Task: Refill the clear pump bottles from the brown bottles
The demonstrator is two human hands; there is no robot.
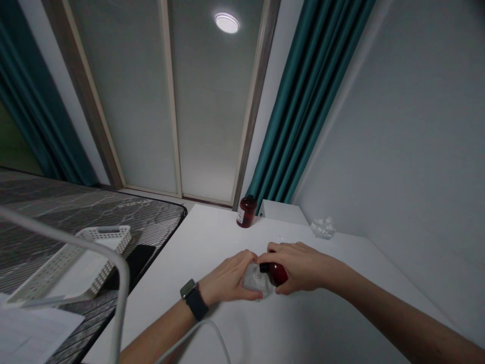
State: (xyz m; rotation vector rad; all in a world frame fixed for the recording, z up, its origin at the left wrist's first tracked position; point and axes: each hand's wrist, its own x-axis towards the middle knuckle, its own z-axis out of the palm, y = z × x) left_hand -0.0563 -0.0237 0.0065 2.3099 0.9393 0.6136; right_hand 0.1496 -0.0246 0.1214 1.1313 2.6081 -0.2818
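Right hand (299, 267) on red bottle (278, 273), second bottle (246, 211) beyond

L forearm (159, 328) w/ blk smartwatch (193, 300), rect. silver case, blk band; R forearm (397, 313) bare.

Red bottle (278, 273) mostly behind right hand (299, 265), only cap end and side showing. Whitish wrapping (254, 281) partly covered by fingers of both hands, left hand (227, 279) included; material unclear. Standing bottle (246, 211): label too small to read. Crumpled clear lump (323, 228) by wall: too small to identify. Paper (30, 336) cut off by lower-left edge.
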